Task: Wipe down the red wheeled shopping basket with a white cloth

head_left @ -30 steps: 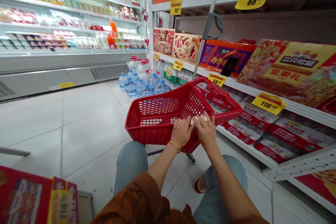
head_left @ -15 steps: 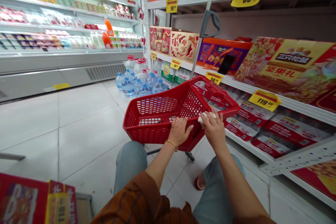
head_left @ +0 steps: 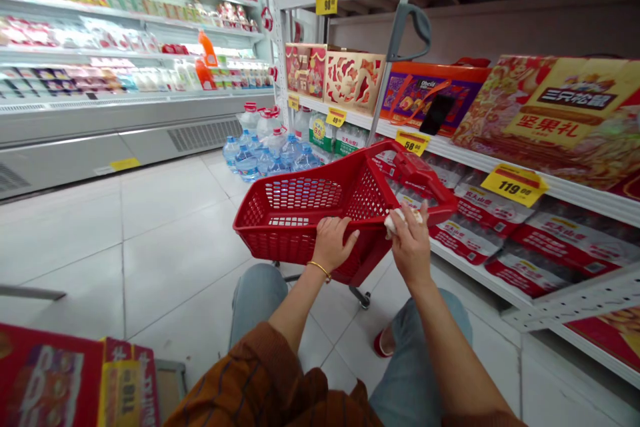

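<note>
A red plastic shopping basket cart (head_left: 287,243) with a perforated wall stands in front of my knees. My left hand (head_left: 331,243), with a gold bangle at its wrist, is closed over the near rim, its thumb apart along the wall. At the basket's right end, near the handle frame, my right hand (head_left: 411,250) presses a crumpled white cloth or tissue (head_left: 394,221) against the rim. That hand's fingers partly cover the cloth. The basket holds nothing that I can make out.
Shelves with gift boxes (head_left: 555,120) and shrink-wrapped bottles (head_left: 570,240) line the right. A metal pole with a grey handle (head_left: 393,33) rises behind the cart. Blue water jugs (head_left: 270,157) stand on the floor, a refrigerated case (head_left: 150,137) behind. Red boxes (head_left: 45,373) sit lower left.
My left hand has slid a little left along the rim. My right hand and the white cloth have shifted slightly right. The whole view has moved a little.
</note>
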Tool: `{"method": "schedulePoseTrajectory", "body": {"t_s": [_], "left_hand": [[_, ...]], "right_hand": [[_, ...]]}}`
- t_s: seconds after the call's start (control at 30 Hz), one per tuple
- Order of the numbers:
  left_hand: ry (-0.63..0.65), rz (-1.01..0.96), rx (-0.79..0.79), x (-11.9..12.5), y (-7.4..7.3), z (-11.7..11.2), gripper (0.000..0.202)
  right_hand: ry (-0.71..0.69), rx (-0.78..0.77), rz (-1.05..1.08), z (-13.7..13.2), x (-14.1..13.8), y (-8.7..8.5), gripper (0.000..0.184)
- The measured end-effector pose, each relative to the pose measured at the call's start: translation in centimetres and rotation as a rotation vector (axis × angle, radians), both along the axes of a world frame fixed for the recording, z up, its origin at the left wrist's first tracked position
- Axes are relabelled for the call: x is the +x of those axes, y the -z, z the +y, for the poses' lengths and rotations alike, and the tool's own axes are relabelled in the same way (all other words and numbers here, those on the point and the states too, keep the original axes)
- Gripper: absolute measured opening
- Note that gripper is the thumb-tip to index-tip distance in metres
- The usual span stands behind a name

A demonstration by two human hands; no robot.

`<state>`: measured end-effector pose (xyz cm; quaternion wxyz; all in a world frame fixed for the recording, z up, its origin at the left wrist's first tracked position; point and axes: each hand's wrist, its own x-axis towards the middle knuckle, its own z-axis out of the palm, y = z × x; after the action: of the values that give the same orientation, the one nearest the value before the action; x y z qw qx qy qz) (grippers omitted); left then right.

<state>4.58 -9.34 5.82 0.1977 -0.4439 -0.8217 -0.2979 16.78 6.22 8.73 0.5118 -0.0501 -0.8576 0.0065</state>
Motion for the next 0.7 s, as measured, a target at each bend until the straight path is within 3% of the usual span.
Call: {"method": "schedulePoseTrajectory", "body": {"t_s": [0.2, 0.3, 0.4, 0.53, 0.7], "left_hand": [[-0.095, 0.113, -0.117, 1.4, -1.9, 0.4, 0.053], [0.018, 0.192, -0.117, 1.7, -2.4, 1.4, 0.049], [0.162, 0.206, -0.151, 1.8, -2.1, 2.7, 0.049], [0.13, 0.181, -0.14, 1.6, -1.2, 3.9, 0.052], [0.182, 0.149, -0.141, 1.1, -0.7, 4.2, 0.053]], "right_hand": [[-0.059, 0.033, -0.007, -1.0, -0.5, 1.6, 0.058], [-0.055, 0.019, 0.019, -1.1, -0.9, 2.2, 0.06], [-0.025, -0.011, 0.047, -1.2, -1.4, 3.1, 0.061], [0.013, -0.051, 0.088, -1.0, -2.2, 5.3, 0.061], [0.037, -0.109, 0.124, -0.8, -3.0, 8.5, 0.063]]}}
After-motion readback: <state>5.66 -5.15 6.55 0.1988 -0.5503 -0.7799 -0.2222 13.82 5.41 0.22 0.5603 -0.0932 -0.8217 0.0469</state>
